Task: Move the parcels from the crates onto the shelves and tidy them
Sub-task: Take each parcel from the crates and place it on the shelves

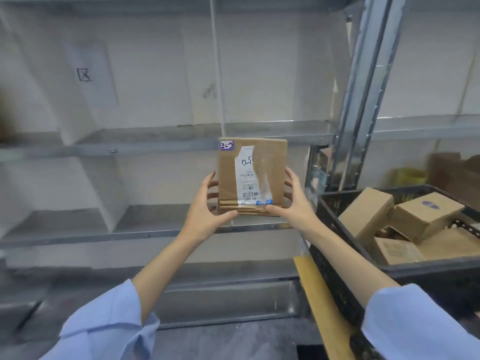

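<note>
A flat brown cardboard parcel (275, 162) with a white shipping label and a small purple-edged sticker stands upright in front of the grey metal shelf (145, 233). My left hand (207, 201) grips its left edge, thumb along the bottom. On the other side my right hand (294, 201) grips its right edge, its thumb along the bottom too. The parcel's lower edge is level with the shelf board's front lip; I cannot tell whether it touches the board. At the right a black plastic crate (337, 229) holds several brown parcels (368, 214).
White dividers (104, 188) split the shelf boards into bays. A grey upright post (363, 100) stands between this rack and another one at the right, where boxes and something yellow (410, 175) sit. A wooden plank (317, 302) lies under the crate.
</note>
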`<action>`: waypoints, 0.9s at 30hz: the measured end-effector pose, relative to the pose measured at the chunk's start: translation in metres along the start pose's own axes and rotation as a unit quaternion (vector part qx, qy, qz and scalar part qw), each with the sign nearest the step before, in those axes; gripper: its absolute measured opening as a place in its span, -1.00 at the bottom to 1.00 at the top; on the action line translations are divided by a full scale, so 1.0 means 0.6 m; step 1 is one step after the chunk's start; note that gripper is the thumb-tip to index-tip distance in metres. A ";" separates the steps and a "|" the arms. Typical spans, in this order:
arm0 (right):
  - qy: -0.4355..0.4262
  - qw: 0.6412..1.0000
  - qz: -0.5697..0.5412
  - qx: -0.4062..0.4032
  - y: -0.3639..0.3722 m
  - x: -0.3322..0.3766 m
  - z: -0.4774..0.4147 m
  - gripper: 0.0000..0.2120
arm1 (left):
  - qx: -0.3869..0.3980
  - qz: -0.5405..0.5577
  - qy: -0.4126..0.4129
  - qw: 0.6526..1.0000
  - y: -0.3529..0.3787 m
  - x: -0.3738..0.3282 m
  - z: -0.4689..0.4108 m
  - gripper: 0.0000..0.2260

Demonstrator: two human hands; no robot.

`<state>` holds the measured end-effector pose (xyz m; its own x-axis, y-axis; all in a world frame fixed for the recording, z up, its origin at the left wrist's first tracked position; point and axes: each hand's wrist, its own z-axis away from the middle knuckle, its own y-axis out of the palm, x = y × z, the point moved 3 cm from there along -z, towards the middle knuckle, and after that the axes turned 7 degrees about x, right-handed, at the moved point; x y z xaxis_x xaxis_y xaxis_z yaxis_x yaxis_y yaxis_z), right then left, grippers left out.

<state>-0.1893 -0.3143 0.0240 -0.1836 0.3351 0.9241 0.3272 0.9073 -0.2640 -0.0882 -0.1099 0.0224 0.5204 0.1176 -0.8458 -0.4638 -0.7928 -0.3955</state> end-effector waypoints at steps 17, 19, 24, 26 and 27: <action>-0.060 0.986 -0.046 0.152 0.445 0.091 -0.153 -0.09 | -0.169 -0.090 -0.058 0.980 -0.412 0.121 0.159 -0.15; -0.061 0.984 -0.042 0.160 0.500 0.104 -0.167 -0.08 | -0.176 -0.098 -0.063 0.977 -0.462 0.137 0.174 -0.15; -0.081 0.979 -0.040 0.182 0.632 0.137 -0.199 -0.13 | -0.203 -0.106 -0.071 0.971 -0.584 0.172 0.212 -0.15; -0.082 0.977 -0.043 0.192 0.680 0.150 -0.207 -0.13 | -0.210 -0.110 -0.072 0.969 -0.625 0.186 0.225 -0.16; -0.079 0.976 -0.047 0.199 0.702 0.154 -0.210 -0.13 | -0.213 -0.113 -0.073 0.968 -0.643 0.193 0.232 -0.16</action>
<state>0.0481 0.0672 0.0331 -0.3465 0.2519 0.9036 -0.0786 0.9521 -0.2955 0.0513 0.2929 0.0277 0.4533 0.3751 -0.8086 0.0044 -0.9081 -0.4187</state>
